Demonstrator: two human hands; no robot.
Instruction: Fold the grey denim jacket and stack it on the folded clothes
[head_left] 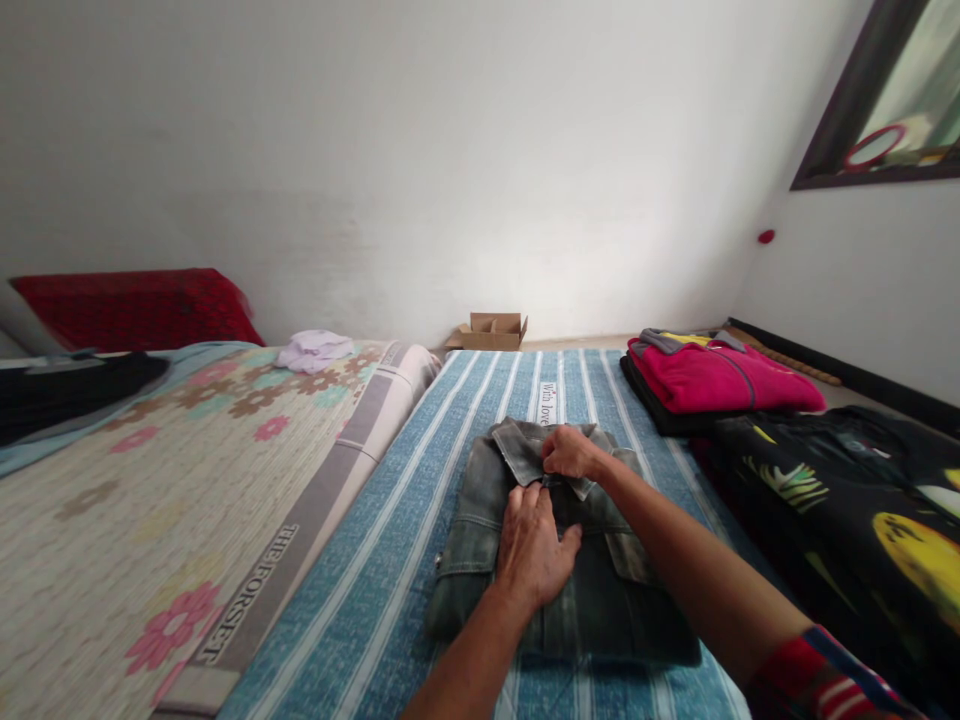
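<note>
A dark green-grey denim jacket [472, 545] lies folded on the blue striped cover [375, 560], its collar at the far end. My left hand [534, 548] rests on the front of the jacket just below the collar, with the fingers and thumb spread. At the collar's inner edge, my right hand [570, 453] is closed with its fingers curled on the fabric. The fingertips of the right hand are partly hidden, and they touch the collar near the neck opening.
Right of the jacket lie a pink folded garment [697, 375] and black printed clothing [840, 500]. A cardboard box [491, 332] stands by the wall. On the floral mat [172, 510] at left are a pale lilac cloth [315, 350] and dark clothing [75, 392].
</note>
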